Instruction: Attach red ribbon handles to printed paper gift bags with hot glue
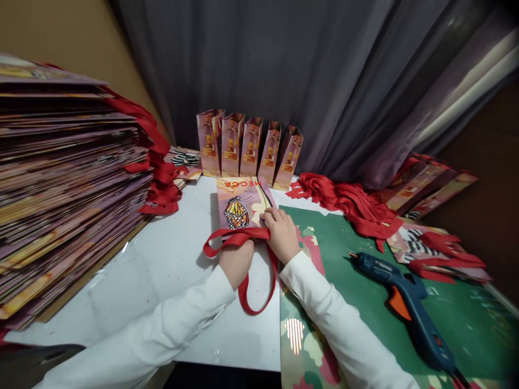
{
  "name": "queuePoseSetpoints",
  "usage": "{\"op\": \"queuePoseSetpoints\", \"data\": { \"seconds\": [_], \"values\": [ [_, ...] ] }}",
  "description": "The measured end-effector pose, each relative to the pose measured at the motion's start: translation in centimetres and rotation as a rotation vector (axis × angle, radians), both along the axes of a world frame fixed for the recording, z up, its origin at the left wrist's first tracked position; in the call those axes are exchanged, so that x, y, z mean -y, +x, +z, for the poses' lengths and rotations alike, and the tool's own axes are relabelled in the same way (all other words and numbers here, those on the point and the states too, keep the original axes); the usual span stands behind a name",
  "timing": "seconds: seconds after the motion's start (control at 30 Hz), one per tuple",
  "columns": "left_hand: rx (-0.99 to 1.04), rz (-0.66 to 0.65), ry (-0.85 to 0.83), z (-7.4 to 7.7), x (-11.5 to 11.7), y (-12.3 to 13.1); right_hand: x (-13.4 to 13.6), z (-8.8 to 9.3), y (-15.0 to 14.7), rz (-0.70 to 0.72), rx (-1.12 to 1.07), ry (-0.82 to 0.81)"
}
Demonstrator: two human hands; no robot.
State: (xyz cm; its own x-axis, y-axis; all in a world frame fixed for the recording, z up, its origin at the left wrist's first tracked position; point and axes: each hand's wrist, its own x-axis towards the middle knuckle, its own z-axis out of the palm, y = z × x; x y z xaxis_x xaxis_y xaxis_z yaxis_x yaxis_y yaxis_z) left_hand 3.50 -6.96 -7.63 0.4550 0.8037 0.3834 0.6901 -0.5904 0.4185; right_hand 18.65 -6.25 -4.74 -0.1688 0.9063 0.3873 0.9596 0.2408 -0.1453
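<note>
A flat paper gift bag (242,204) with an orange butterfly print lies on the white table (170,270), its red ribbon handles (243,254) toward me. My left hand (236,262) rests at the bag's near edge under a ribbon loop, fingers curled and mostly hidden. My right hand (281,232) presses fingers down on the bag's near right corner, over the ribbon.
A tall stack of flat bags (68,178) with red handles fills the left. Several folded bags (249,146) stand upright at the back. Loose red ribbons (348,202) and more bags lie at right. A blue glue gun (405,302) lies on a green mat (365,292).
</note>
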Motion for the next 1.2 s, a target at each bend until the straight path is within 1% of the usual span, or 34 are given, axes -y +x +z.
{"op": "queuePoseSetpoints", "data": {
  "seconds": [0.1, 0.13, 0.27, 0.33, 0.4, 0.47, 0.57, 0.63, 0.7, 0.77, 0.83, 0.93, 1.03, 1.1, 1.2],
  "values": [
    [-0.122, 0.091, 0.065, 0.2, 0.6, -0.5, -0.6, 0.0, -0.3, -0.044, 0.105, -0.002],
    [-0.172, 0.102, 0.1, 0.4, 0.7, -0.7, -0.6, 0.0, -0.3, -0.052, 0.128, 0.002],
    [-0.404, 0.058, 0.261, 0.9, 0.1, -2.0, -0.6, 0.8, -0.5, -0.093, 0.165, -0.042],
    [-0.426, -0.013, 0.299, 1.0, -0.3, -3.1, -0.7, 1.2, -0.4, -0.099, 0.157, -0.058],
    [-0.411, -0.15, 0.361, 0.7, -0.7, -4.4, -0.9, 1.6, -0.3, -0.091, 0.126, -0.057],
    [-0.383, -0.293, 0.45, 0.1, -1.0, -5.5, -1.1, 1.8, 0.0, -0.082, 0.082, -0.058],
    [-0.292, -0.409, 0.514, -0.7, -1.0, -6.6, -1.3, 2.1, 0.7, -0.071, 0.021, -0.078],
    [-0.244, -0.416, 0.486, -1.0, -0.8, -7.0, -1.4, 2.6, 1.2, -0.029, -0.012, -0.132],
    [-0.23, -0.355, 0.407, -1.0, -0.4, -7.1, -1.5, 3.4, 1.9, 0.056, -0.048, -0.232],
    [-0.217, -0.282, 0.338, -0.6, -0.1, -7.2, -1.7, 4.4, 2.3, 0.148, -0.105, -0.326],
    [-0.202, -0.263, 0.318, -0.1, 0.2, -7.2, -2.1, 5.3, 2.2, 0.18, -0.185, -0.358],
    [-0.213, -0.289, 0.327, 0.5, 0.2, -7.1, -3.2, 6.1, 0.7, 0.194, -0.246, -0.339],
    [-0.227, -0.31, 0.308, 0.7, 0.0, -7.2, -5.0, 6.3, -1.4, 0.258, -0.233, -0.385],
    [-0.223, -0.314, 0.293, 0.8, -0.1, -7.2, -6.5, 6.2, -2.3, 0.225, -0.239, -0.4],
    [-0.214, -0.332, 0.276, 0.9, -0.2, -7.3, -9.0, 6.1, -2.3, 0.057, -0.274, -0.329]
  ]
}}
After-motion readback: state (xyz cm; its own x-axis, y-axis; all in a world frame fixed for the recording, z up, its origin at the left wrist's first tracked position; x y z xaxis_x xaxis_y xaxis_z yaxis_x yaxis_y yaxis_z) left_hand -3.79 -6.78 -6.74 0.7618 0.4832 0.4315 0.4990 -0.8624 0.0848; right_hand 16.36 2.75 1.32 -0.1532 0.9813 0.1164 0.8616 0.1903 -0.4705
